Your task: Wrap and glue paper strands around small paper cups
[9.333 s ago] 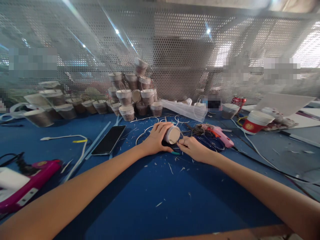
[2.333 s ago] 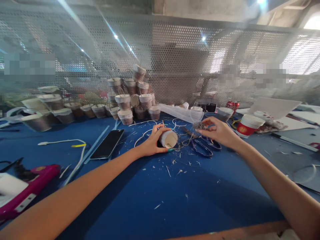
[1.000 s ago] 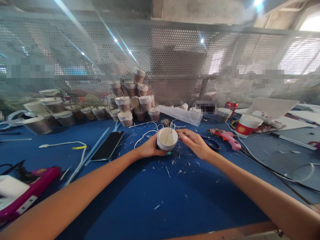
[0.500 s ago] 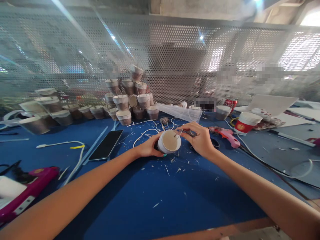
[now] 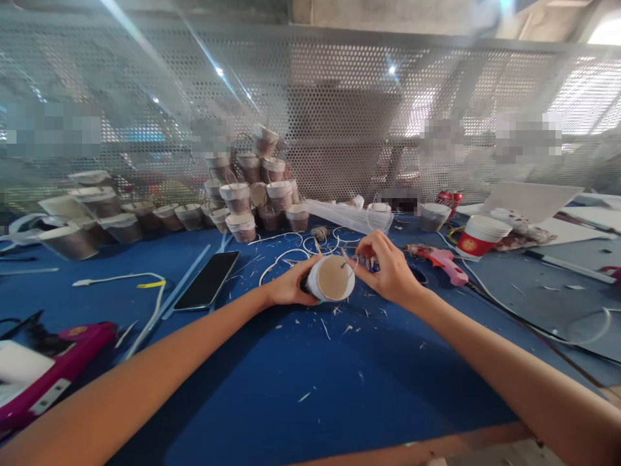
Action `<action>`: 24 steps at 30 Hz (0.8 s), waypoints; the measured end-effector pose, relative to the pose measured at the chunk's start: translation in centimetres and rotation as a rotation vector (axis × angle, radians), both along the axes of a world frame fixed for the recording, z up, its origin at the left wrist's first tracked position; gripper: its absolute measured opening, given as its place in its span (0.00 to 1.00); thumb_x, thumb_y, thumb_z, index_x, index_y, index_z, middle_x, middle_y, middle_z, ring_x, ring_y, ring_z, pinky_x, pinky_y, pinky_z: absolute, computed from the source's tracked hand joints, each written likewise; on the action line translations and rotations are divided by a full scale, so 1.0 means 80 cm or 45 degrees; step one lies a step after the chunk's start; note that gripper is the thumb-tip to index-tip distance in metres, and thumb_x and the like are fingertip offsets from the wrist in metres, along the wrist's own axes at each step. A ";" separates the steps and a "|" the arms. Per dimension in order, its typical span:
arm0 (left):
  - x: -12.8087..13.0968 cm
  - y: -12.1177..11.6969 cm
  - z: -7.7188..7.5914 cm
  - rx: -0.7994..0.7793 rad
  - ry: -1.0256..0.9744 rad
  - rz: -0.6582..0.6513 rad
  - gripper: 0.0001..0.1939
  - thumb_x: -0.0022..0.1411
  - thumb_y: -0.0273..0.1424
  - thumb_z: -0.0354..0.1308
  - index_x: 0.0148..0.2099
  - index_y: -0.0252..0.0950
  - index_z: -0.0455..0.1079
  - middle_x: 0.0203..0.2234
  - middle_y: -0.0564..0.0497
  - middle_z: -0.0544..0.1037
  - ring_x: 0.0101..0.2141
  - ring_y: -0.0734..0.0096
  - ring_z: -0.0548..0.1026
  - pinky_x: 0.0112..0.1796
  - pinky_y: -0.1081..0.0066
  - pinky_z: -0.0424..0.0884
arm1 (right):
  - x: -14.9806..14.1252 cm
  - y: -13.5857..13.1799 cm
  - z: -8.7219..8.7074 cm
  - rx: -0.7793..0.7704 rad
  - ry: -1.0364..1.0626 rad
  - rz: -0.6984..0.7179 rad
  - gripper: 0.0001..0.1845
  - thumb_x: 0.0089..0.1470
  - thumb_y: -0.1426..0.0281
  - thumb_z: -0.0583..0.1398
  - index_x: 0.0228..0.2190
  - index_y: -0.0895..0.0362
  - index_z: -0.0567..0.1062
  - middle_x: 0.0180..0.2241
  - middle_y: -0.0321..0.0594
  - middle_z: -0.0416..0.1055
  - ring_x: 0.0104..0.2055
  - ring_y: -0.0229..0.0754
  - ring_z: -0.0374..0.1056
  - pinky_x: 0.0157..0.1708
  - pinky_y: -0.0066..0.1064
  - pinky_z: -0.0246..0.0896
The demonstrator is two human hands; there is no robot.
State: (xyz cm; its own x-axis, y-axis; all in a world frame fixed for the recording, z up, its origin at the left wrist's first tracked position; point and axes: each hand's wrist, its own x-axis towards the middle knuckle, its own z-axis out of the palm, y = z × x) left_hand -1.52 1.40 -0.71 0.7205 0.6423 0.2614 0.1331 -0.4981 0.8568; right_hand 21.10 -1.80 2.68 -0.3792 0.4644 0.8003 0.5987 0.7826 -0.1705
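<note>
My left hand (image 5: 290,283) is wrapped round the side of a small cup-like pot (image 5: 336,278) with a pale rim and beige inside. The pot is tipped so its mouth faces me, above the blue table (image 5: 272,382). At its right rim, my right hand (image 5: 391,268) pinches a thin white cord (image 5: 352,264) that runs to the pot's edge. Loops of white string (image 5: 284,257) and a small ball of twine (image 5: 319,233) lie just behind the hands. To the right of my right hand is a pink glue gun (image 5: 449,264).
Similar pots (image 5: 241,228) are stacked at the back, with more in a row on the left. A phone (image 5: 207,281) and a magenta power strip (image 5: 72,353) lie left. A red-and-white paper cup stack (image 5: 478,238), a red can (image 5: 453,199) and cables are right.
My right hand has shifted slightly, its fingers curling more tightly at the cord. The pot has turned and moved a little to the right in my left hand.
</note>
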 end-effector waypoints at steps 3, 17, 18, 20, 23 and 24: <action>0.002 -0.002 0.002 -0.023 -0.004 0.007 0.40 0.37 0.24 0.64 0.55 0.39 0.58 0.49 0.47 0.65 0.51 0.52 0.62 0.53 0.52 0.51 | 0.003 0.002 0.002 0.021 -0.204 0.021 0.06 0.55 0.69 0.52 0.27 0.56 0.64 0.26 0.39 0.62 0.29 0.38 0.56 0.31 0.32 0.56; -0.033 0.020 0.023 -1.020 -0.387 -0.330 0.29 0.40 0.33 0.61 0.48 0.34 0.66 0.38 0.43 0.74 0.39 0.57 0.71 0.42 0.59 0.65 | 0.000 0.007 -0.023 -0.608 0.346 0.190 0.15 0.54 0.56 0.50 0.29 0.55 0.61 0.22 0.33 0.60 0.23 0.34 0.55 0.24 0.29 0.53; -0.035 0.022 0.021 -1.066 -0.431 -0.375 0.28 0.41 0.35 0.61 0.47 0.33 0.66 0.38 0.43 0.75 0.39 0.57 0.71 0.41 0.60 0.65 | -0.002 0.006 -0.027 -0.629 0.356 0.231 0.16 0.52 0.55 0.53 0.31 0.56 0.62 0.25 0.35 0.62 0.26 0.35 0.57 0.25 0.30 0.55; -0.037 0.025 0.016 -1.147 -0.468 -0.437 0.26 0.44 0.38 0.58 0.46 0.31 0.67 0.36 0.43 0.75 0.37 0.60 0.71 0.40 0.61 0.66 | -0.011 0.002 -0.033 -0.669 0.356 0.295 0.23 0.47 0.55 0.59 0.40 0.56 0.62 0.36 0.42 0.65 0.35 0.40 0.62 0.32 0.35 0.60; -0.037 0.025 0.010 -1.244 -0.469 -0.437 0.26 0.47 0.43 0.54 0.44 0.30 0.68 0.33 0.44 0.76 0.35 0.62 0.71 0.37 0.65 0.65 | -0.027 -0.006 -0.035 -0.743 0.359 0.391 0.42 0.38 0.58 0.66 0.52 0.51 0.55 0.52 0.46 0.58 0.50 0.48 0.57 0.47 0.43 0.57; -0.036 0.024 0.009 -1.264 -0.470 -0.432 0.26 0.47 0.44 0.53 0.43 0.31 0.68 0.33 0.45 0.76 0.35 0.62 0.71 0.36 0.66 0.65 | -0.032 -0.008 -0.035 -0.768 0.388 0.452 0.45 0.37 0.58 0.66 0.54 0.49 0.53 0.54 0.45 0.57 0.53 0.48 0.56 0.49 0.44 0.55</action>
State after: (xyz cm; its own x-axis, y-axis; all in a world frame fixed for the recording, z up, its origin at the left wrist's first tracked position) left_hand -4.37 3.29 0.03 0.8826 0.4696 -0.0245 -0.2255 0.4684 0.8543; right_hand 18.51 -2.45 -0.11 -0.3905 0.7459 0.5396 0.1870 0.6381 -0.7469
